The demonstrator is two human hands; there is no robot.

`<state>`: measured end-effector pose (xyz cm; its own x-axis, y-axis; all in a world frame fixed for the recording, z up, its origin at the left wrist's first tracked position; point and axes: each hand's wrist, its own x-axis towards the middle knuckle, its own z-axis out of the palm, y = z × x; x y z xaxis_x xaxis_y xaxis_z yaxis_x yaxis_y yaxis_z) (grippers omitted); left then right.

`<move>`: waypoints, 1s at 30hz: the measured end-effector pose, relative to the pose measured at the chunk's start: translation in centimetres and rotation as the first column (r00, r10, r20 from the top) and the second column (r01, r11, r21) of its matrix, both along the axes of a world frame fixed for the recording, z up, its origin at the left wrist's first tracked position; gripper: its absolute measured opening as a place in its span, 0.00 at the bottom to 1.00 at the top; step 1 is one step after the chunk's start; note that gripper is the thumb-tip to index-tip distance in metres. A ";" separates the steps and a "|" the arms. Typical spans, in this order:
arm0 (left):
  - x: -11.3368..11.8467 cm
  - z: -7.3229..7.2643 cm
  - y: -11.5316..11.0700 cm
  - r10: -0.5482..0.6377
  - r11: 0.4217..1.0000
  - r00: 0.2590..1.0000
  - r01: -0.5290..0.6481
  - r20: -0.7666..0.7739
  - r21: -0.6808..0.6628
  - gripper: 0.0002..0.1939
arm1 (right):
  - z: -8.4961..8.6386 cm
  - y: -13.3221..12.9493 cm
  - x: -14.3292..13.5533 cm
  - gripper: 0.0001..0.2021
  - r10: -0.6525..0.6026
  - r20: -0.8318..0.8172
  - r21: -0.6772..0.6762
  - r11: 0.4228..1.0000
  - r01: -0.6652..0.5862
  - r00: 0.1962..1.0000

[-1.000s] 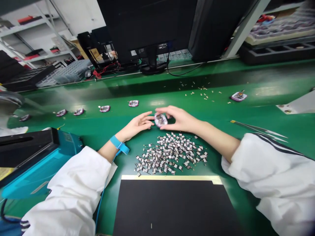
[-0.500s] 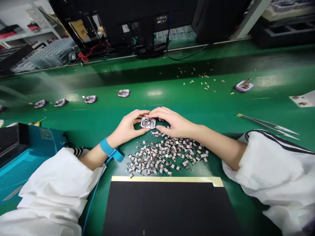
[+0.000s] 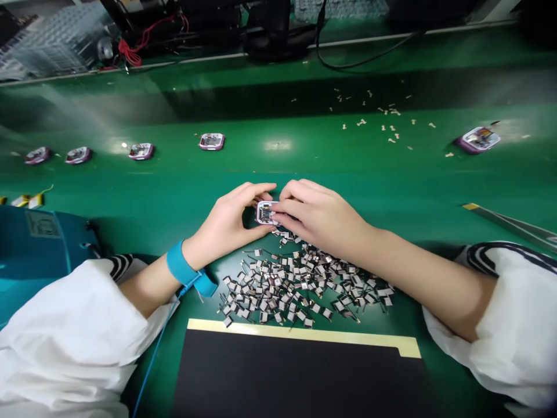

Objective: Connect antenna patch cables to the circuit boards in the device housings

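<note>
Device (image 3: 264, 212) between hands (image 3: 224, 217) (image 3: 324, 217), right fingertips (image 3: 278, 218) newly over its face.

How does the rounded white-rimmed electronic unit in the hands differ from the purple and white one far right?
The rounded white-rimmed electronic unit sits in the left hand, partly covered by the right hand; the purple and white unit lies untouched on the green bench. A thin strip juts from the purple and white unit's back corner; the held unit's visible part shows none. Both have rounded corners and exposed electronics.
</note>
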<state>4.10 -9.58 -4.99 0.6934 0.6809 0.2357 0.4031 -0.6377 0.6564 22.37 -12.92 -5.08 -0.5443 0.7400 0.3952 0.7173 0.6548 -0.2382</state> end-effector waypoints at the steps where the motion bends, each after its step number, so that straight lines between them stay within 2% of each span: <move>1: 0.0 0.0 -0.1 0.007 1.000 1.000 -0.008 0.008 0.002 0.26 | 0.2 0.0 0.0 0.13 0.001 0.019 -0.016 1.000 -0.001 1.000; 5: 0.0 0.1 -0.3 0.019 1.000 0.999 -0.019 0.036 -0.006 0.26 | 0.2 -0.1 0.1 0.11 0.040 -0.029 -0.128 0.991 -0.044 0.999; 9: 0.1 0.2 -0.6 0.045 0.999 0.998 -0.044 0.053 -0.029 0.25 | 0.1 -0.2 -0.1 0.09 -0.029 -0.098 -0.168 0.986 0.012 0.995; 11: 0.2 0.2 -0.7 0.071 0.997 0.996 -0.070 0.056 -0.024 0.25 | 0.4 -0.1 -0.1 0.08 -0.037 -0.078 -0.120 0.992 0.027 0.996; 14: 0.4 0.2 -0.9 0.100 0.995 0.992 -0.098 0.070 -0.035 0.27 | 0.8 0.3 0.0 0.09 0.010 0.014 0.036 0.999 -0.010 1.000; 17: 0.3 0.2 -0.9 0.110 0.993 0.991 -0.105 0.072 -0.058 0.28 | 0.9 0.7 0.2 0.11 0.024 0.116 0.206 0.977 -0.048 0.993; 20: 0.3 0.1 -0.9 0.101 0.991 0.992 -0.093 0.076 -0.094 0.29 | 0.8 0.7 0.4 0.11 0.015 0.148 0.329 0.942 -0.064 0.989; 25: 0.3 0.1 -0.7 0.090 0.981 0.992 -0.074 0.086 -0.180 0.30 | 0.7 0.9 0.6 0.12 0.014 0.214 0.375 0.922 -0.096 0.977; 30: 0.5 0.1 -0.6 0.071 0.981 0.994 -0.055 0.080 -0.186 0.30 | 0.5 1.1 0.1 0.13 0.012 0.172 0.362 0.929 -0.075 0.985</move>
<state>4.58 -10.18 -4.87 0.6302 0.7598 0.1598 0.3756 -0.4785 0.7937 22.52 -11.84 -4.58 -0.6528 0.5352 0.5362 0.6947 0.7051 0.1420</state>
